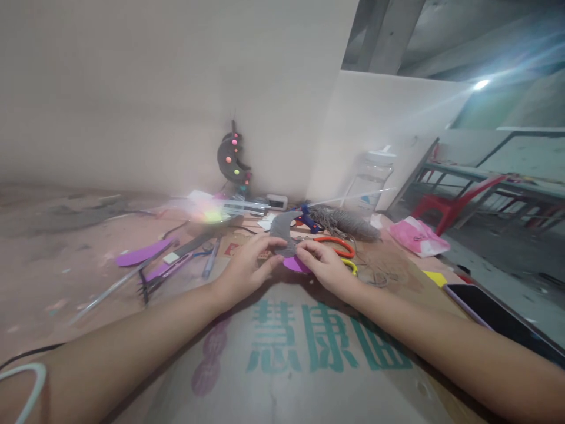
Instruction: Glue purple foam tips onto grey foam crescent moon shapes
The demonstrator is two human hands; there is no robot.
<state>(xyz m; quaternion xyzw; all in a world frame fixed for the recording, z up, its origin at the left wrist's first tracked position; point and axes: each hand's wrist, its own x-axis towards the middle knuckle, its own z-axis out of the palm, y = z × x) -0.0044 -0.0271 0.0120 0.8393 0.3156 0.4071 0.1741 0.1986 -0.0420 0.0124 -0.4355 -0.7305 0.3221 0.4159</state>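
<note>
A crescent wrapped in grey yarn (282, 228) stands upright between my hands, with a bare purple part (295, 265) at its lower end. My left hand (252, 263) pinches the crescent's left side between thumb and fingers. At the lower right, my right hand (325, 266) has its fingers closed on the same crescent near the purple part. Just behind my right hand lie orange-handled scissors (339, 244), and a yellow handle (351, 267) shows beside it. A blue glue gun (308, 219) and a grey yarn skein (346, 222) lie beyond.
Printed cardboard (282, 388) lies under my forearms. Purple pieces (143, 252), a pen (212, 259) and clear sticks are on the left. A dark crescent with coloured balls (230, 159) leans on the wall. A clear bottle (371, 176), pink bag (419, 235) and phone (503, 318) are on the right.
</note>
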